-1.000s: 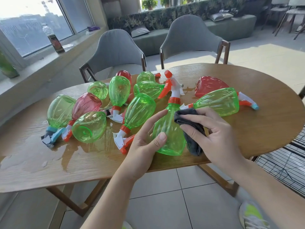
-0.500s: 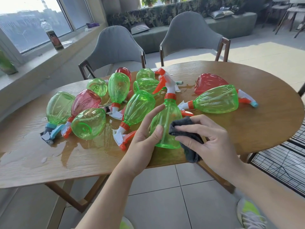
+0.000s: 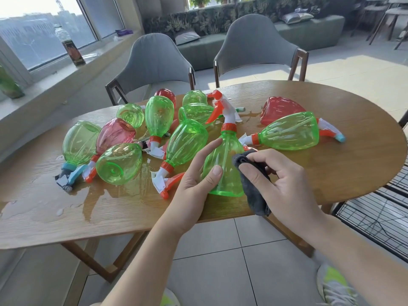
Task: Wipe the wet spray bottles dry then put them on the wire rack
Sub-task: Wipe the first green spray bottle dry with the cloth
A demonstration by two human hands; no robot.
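A green spray bottle [image 3: 223, 164] is held upright at the near edge of the wooden table [image 3: 331, 173], its orange and white trigger head [image 3: 223, 111] pointing up. It is gripped by the left hand [image 3: 196, 182]: the thumb is laid on the front of the body and the index finger is stretched along its left side. A dark grey cloth [image 3: 254, 186] is pinched in the right hand [image 3: 284, 184], whose fingers are curled round it, and the cloth is pressed against the right side of the bottle.

More bottles are lying on the table behind (most are green, a few are red or pink). One large green bottle [image 3: 291, 133] is lying on its side just to the right of the held one, and a red bottle [image 3: 278, 109] is seen behind it. Puddles of water [image 3: 88, 199] are spread over the left part of the table. The wire rack [image 3: 379, 219] is seen at the right edge, below the table level.
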